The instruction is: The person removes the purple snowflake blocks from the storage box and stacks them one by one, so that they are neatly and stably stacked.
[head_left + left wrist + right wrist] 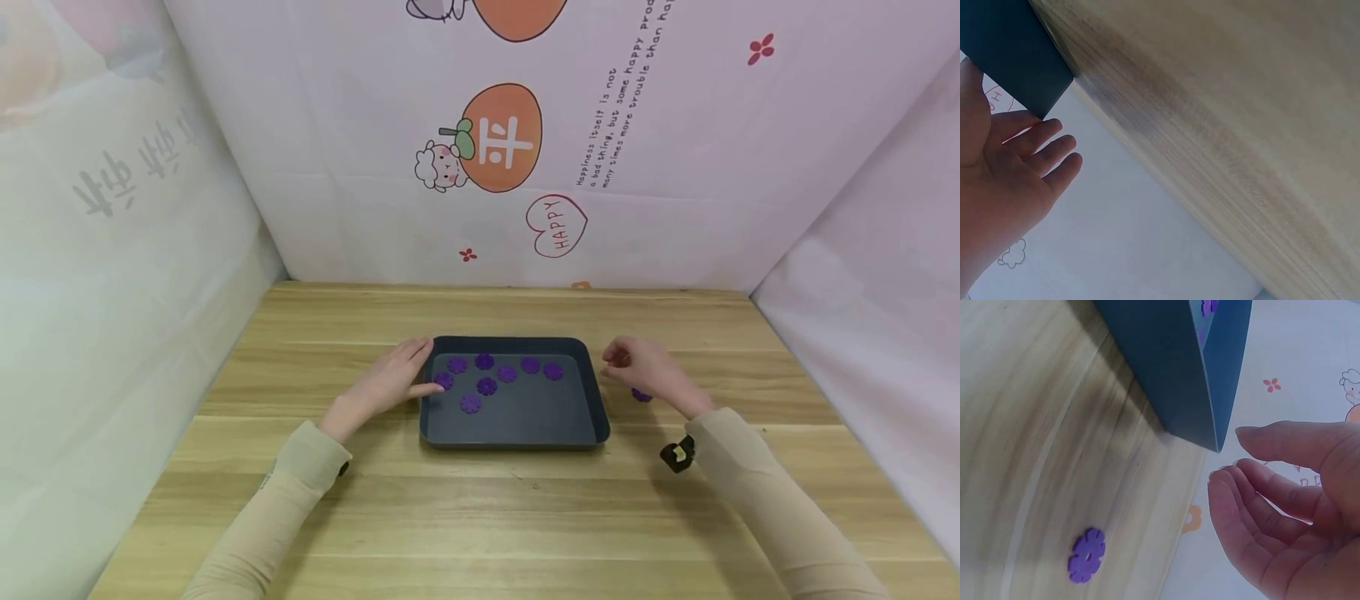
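A dark blue-grey rectangular tray [517, 425] lies on the table with several purple snowflake-shaped plastic discs [470, 403] spread over its left and back parts. My left hand [392, 377] rests at the tray's left rim; its thumb reaches over the edge and its fingers lie fairly straight by the back left corner. Just right of the tray, my right hand [647, 367] hovers above the table. Its fingers are loosely bent, and in the right wrist view nothing shows between thumb and fingers. A single purple disc [1087, 555] lies on the wood below this hand.
The wooden table [465, 517] reaches back to a printed white cloth wall [360, 225]. More white cloth hangs on the left and right sides. A black strap piece with a light patch [678, 455] shows at my right sleeve.
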Available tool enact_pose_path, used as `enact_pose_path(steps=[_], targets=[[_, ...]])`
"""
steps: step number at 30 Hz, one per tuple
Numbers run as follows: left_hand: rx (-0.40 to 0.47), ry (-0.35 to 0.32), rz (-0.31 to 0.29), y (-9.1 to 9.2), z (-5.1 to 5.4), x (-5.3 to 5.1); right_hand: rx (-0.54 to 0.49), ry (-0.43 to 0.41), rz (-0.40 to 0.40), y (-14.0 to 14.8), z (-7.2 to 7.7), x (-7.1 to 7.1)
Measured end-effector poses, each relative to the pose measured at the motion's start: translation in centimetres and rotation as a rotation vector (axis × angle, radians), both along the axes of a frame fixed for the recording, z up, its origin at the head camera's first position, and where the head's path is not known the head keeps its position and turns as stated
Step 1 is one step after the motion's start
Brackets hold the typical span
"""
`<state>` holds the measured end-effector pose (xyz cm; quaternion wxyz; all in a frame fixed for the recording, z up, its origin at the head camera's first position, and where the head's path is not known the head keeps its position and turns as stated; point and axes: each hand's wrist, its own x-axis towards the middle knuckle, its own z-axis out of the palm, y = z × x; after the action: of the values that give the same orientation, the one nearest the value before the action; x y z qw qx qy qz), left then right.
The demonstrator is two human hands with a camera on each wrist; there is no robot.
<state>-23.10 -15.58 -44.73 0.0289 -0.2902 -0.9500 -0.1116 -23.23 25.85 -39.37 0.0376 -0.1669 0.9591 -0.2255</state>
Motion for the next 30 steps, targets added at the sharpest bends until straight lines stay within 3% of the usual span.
enact_pose_path(steps=[16,30], targets=[[-0.014,-0.009,0.010,0.1,0.2,0.1,-0.016,0.025,0.061,-2.1,-0.3,-0.6],[-0.005,-0.014,0.009,0.2,0.2,0.1,-0.026,-0.011,0.085,-3.7,-0.7,-1.3]])
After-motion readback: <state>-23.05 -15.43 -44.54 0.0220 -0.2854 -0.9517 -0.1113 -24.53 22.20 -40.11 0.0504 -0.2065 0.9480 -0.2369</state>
